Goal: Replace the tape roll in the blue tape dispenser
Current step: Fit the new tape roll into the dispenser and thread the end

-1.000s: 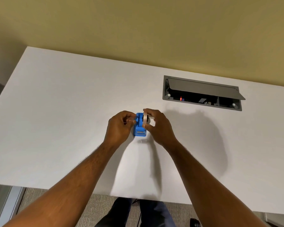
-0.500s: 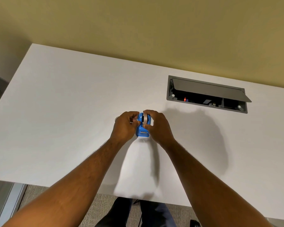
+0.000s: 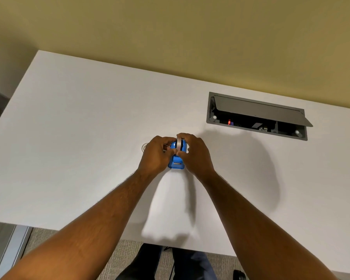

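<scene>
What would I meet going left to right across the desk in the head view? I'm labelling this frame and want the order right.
Left hand → blue tape dispenser with the tape roll in it → right hand → open cable box set into the desk.

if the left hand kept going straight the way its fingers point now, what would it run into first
The left hand points rightward, its fingers already at the blue tape dispenser and tape roll. It would likely press into those first, then the right hand; depth is unclear.
</scene>
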`<state>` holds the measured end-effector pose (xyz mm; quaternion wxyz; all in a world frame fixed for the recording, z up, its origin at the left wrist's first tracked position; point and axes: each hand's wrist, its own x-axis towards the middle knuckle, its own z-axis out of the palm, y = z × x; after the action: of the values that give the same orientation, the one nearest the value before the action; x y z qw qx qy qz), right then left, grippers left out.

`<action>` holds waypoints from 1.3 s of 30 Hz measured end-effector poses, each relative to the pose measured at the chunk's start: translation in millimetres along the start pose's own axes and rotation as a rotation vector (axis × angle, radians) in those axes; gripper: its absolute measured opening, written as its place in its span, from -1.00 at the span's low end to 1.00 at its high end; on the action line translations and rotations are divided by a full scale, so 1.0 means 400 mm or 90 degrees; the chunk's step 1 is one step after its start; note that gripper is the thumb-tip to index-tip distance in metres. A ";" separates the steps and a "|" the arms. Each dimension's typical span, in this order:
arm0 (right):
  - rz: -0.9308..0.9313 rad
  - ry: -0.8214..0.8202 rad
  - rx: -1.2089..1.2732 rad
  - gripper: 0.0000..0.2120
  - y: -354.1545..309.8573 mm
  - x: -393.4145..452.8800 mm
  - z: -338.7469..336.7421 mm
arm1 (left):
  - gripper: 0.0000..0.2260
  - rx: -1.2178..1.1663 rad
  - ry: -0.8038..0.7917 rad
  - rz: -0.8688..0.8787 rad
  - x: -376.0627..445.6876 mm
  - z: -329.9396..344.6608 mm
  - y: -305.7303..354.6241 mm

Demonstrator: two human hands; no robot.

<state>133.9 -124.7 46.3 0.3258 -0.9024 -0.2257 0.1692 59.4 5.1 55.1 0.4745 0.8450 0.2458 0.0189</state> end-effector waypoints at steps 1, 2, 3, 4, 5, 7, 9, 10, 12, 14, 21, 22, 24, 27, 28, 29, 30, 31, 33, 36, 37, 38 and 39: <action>0.001 -0.004 -0.002 -0.58 0.002 0.001 0.001 | -0.82 -0.001 -0.001 0.006 0.000 -0.001 0.001; 0.001 -0.006 -0.003 -0.58 0.003 0.001 0.001 | -0.82 -0.003 -0.001 0.011 0.000 -0.001 0.001; 0.000 -0.007 -0.003 -0.58 0.004 0.001 0.000 | -0.83 -0.005 0.000 0.016 -0.001 -0.002 0.002; -0.002 -0.008 -0.003 -0.59 0.005 0.002 0.000 | -0.83 -0.005 0.000 0.020 -0.001 -0.002 0.001; -0.004 -0.008 -0.002 -0.59 0.006 0.002 0.000 | -0.83 -0.005 -0.001 0.021 -0.001 -0.002 0.001; -0.006 -0.008 0.000 -0.60 0.009 0.002 0.001 | -0.82 -0.007 -0.009 0.014 0.001 -0.002 -0.001; -0.013 -0.006 0.004 -0.60 0.014 0.002 0.002 | -0.80 -0.008 -0.015 0.007 0.004 -0.001 -0.005; -0.017 -0.005 0.009 -0.61 0.016 0.001 0.003 | -0.79 -0.007 -0.017 0.008 0.005 -0.001 -0.006; -0.024 0.006 0.020 -0.64 0.013 -0.003 0.006 | -0.79 -0.010 -0.017 0.016 0.005 -0.001 -0.008; -0.032 0.026 0.028 -0.71 0.010 -0.006 0.008 | -0.80 -0.014 -0.014 0.031 0.005 0.000 -0.012; -0.007 0.012 0.003 -0.69 0.017 -0.002 0.017 | -0.79 -0.004 -0.018 0.015 0.012 0.008 -0.025; -0.004 0.011 0.004 -0.69 0.015 -0.002 0.016 | -0.80 -0.005 -0.016 0.021 0.012 0.008 -0.026; -0.002 0.010 0.006 -0.68 0.011 -0.003 0.014 | -0.80 -0.003 -0.011 0.026 0.013 0.009 -0.028; -0.004 0.011 0.008 -0.70 0.008 -0.004 0.012 | -0.80 0.007 -0.006 0.015 0.012 0.013 -0.030; -0.004 0.012 0.010 -0.70 0.007 -0.004 0.012 | -0.81 0.010 -0.003 0.012 0.011 0.015 -0.029; -0.005 0.015 0.011 -0.71 0.006 -0.006 0.012 | -0.81 0.011 0.001 0.010 0.010 0.017 -0.027; -0.010 0.022 0.010 -0.71 0.003 -0.008 0.011 | -0.82 0.011 0.004 0.007 0.010 0.017 -0.024; -0.019 0.033 0.011 -0.71 0.001 -0.009 0.011 | -0.82 0.011 0.006 0.003 0.009 0.018 -0.022; -0.034 0.050 0.016 -0.72 -0.002 -0.012 0.010 | -0.81 0.011 0.006 -0.002 0.009 0.019 -0.020; -0.023 0.023 0.019 -0.64 -0.006 -0.011 0.001 | -0.79 0.013 -0.001 -0.001 0.010 0.017 -0.022; -0.011 -0.006 0.013 -0.57 -0.005 -0.010 -0.003 | -0.77 0.015 -0.005 0.000 0.012 0.016 -0.025; 0.003 -0.039 0.009 -0.49 -0.004 -0.013 -0.007 | -0.75 0.015 -0.009 -0.002 0.014 0.014 -0.029; 0.016 -0.063 0.013 -0.43 -0.002 -0.017 -0.011 | -0.73 0.017 -0.011 -0.004 0.016 0.012 -0.033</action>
<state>129.9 -129.9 50.9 0.3214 -0.8921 -0.2288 0.2202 60.9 9.7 40.4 0.4653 0.8508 0.2443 0.0065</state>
